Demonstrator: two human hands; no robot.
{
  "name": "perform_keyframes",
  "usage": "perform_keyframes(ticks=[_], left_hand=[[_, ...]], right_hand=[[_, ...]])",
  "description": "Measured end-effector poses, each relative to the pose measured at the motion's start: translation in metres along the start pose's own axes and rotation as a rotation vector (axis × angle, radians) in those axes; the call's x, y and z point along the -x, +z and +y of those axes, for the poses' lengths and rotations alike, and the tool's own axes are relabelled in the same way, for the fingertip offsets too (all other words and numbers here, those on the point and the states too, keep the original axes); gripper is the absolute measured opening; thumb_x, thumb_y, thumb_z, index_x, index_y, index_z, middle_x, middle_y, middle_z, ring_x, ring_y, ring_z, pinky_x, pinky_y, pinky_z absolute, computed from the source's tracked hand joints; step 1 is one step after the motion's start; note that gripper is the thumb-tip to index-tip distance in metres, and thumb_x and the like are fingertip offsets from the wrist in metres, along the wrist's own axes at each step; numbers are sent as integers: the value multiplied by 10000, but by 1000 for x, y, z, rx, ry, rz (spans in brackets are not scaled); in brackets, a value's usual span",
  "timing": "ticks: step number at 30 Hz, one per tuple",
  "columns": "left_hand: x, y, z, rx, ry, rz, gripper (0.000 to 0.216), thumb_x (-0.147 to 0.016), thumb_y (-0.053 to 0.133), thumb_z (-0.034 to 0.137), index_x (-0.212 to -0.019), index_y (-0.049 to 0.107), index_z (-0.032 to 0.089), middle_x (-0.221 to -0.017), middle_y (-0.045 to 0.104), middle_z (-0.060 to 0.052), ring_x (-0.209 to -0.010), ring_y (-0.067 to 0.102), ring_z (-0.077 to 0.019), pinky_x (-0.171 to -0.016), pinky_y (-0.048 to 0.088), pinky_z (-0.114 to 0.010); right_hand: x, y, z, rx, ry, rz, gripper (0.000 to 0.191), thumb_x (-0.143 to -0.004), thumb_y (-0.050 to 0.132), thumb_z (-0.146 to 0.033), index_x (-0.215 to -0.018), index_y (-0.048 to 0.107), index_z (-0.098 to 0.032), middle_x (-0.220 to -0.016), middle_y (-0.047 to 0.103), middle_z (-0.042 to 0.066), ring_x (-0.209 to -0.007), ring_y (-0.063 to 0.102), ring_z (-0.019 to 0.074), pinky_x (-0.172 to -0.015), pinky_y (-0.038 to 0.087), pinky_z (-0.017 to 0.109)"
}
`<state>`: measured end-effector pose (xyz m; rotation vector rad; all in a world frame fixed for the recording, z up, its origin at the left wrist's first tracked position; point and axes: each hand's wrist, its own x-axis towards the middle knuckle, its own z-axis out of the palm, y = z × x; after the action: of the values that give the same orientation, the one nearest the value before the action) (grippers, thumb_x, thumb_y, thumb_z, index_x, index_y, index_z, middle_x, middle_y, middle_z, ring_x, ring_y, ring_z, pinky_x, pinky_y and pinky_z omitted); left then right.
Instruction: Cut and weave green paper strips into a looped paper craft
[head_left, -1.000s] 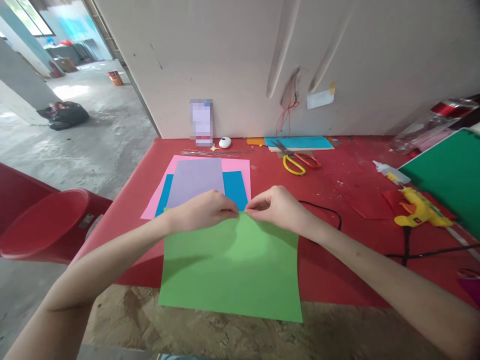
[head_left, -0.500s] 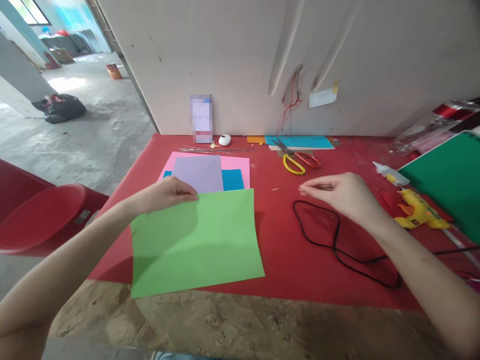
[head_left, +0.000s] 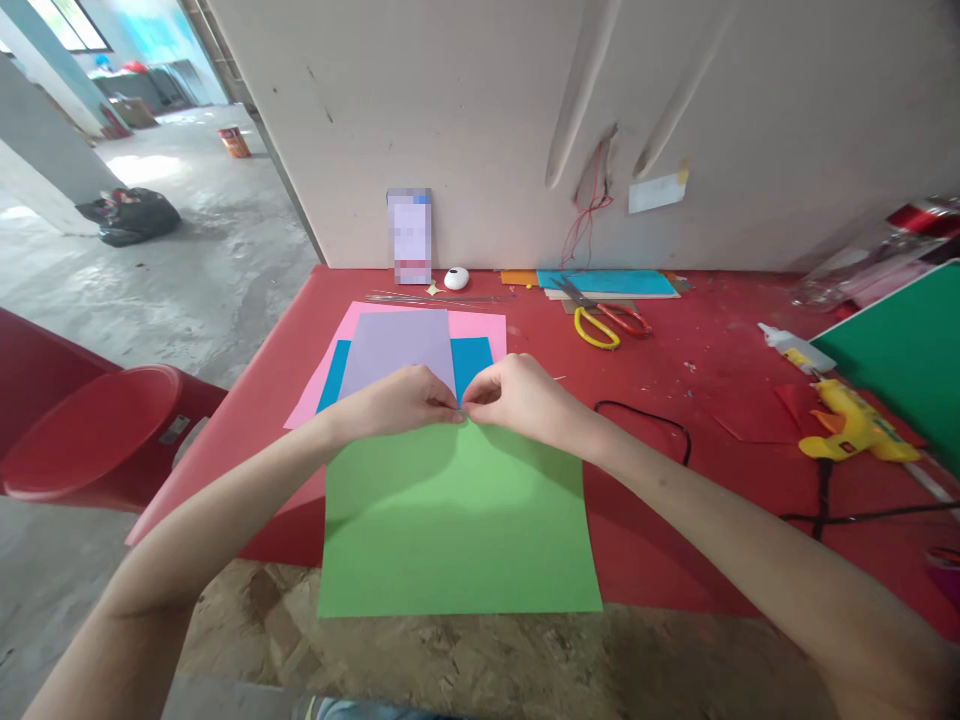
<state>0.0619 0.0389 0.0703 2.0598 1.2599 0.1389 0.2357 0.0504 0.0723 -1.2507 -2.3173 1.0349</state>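
A green paper sheet lies in front of me across the edge of the red table cover. My left hand and my right hand meet at the middle of its far edge, both pinched shut on that edge with fingertips almost touching. Just behind the hands lies a stack of a lilac sheet on a blue sheet on a pink sheet.
Yellow and red scissors and a blue card lie at the back. To the right lie a yellow glue gun with a black cord, a glue bottle and a dark green board. A red chair stands at the left.
My right hand came back from the right to the green sheet's far edge and pinched it. The sheet, skewed half a second ago, now lies square in front of me.
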Motion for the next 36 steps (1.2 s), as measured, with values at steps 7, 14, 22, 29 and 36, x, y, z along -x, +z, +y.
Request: perform_keyframes(ticks=[7,14,22,29,36], left_hand=[[1,-2,-2,29,31,20,291,-771,496,347,-635,649,140,-511,474,38,-456,323,-57,-454,284,-187],[15,-17,-18,88,-75,7,271,-763,537,369,-734,694,149,-655,625,4,-524,445,-79,-485,343,-189],[20,-20,-33,117,-62,78,258,-776,559,372,-724,691,156,-670,645,8,-543,486,-78,-505,369,-196],[3,-3,2,305,-13,87,253,-782,552,323,-907,713,173,-847,716,-18,-698,626,-131,-561,464,-196],[-8,4,17,236,-5,162,176,-724,565,236,-720,719,152,-624,666,17,-534,545,-87,-461,395,-174]], right_hand=[[3,-9,6,36,59,-26,128,-668,591,-183,-682,716,-158,-702,713,36,-679,653,178,-551,455,238],[25,-47,41,90,177,75,115,-668,599,-187,-622,704,-183,-647,709,28,-675,663,205,-608,478,280],[42,-55,65,-115,166,282,279,-752,585,-369,-936,682,-184,-995,707,60,-955,649,206,-871,496,332],[33,-11,40,-313,78,54,258,-769,584,-364,-865,724,-170,-875,727,52,-856,669,219,-747,527,319],[40,-6,30,-200,21,153,227,-781,567,-318,-835,748,-193,-816,729,28,-779,664,218,-657,511,304]])
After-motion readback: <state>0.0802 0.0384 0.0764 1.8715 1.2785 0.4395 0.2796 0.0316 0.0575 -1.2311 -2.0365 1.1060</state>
